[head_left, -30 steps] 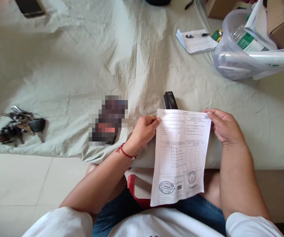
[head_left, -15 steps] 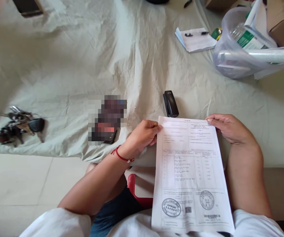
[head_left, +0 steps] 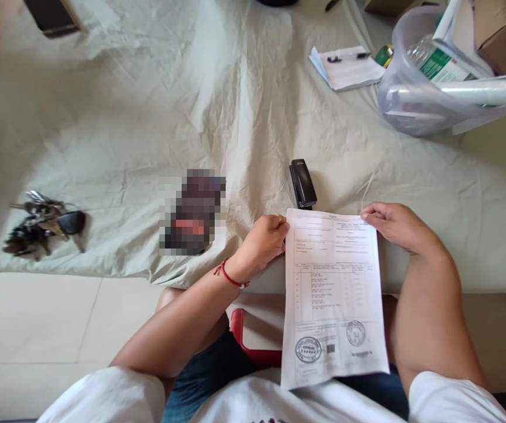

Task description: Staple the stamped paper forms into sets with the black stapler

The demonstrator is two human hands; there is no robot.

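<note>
A printed paper sheet (head_left: 334,294) with a table of text and two round ink stamps hangs over my lap, upper edge near the bed edge. My left hand (head_left: 265,244) pinches its upper left corner; a red string bracelet circles that wrist. At the upper right corner, my right hand (head_left: 396,226) holds the sheet between thumb and fingers. Just beyond the top edge lies a small black stapler (head_left: 303,183) on the cloth. To the left of my left hand is a phone (head_left: 195,211), its screen pixelated.
A bunch of keys (head_left: 44,223) lies left on the pale green cloth (head_left: 156,117). Far right stands a translucent tub (head_left: 411,106) with a bottle and papers; a pad of paper (head_left: 352,70) with a pen is beside it. Another phone (head_left: 53,14) lies far left. A red-edged object (head_left: 257,352) is below.
The sheet's lower edge has risen and tilted away from me, so it looks shorter. My right hand has shifted slightly left. Both hands keep their hold.
</note>
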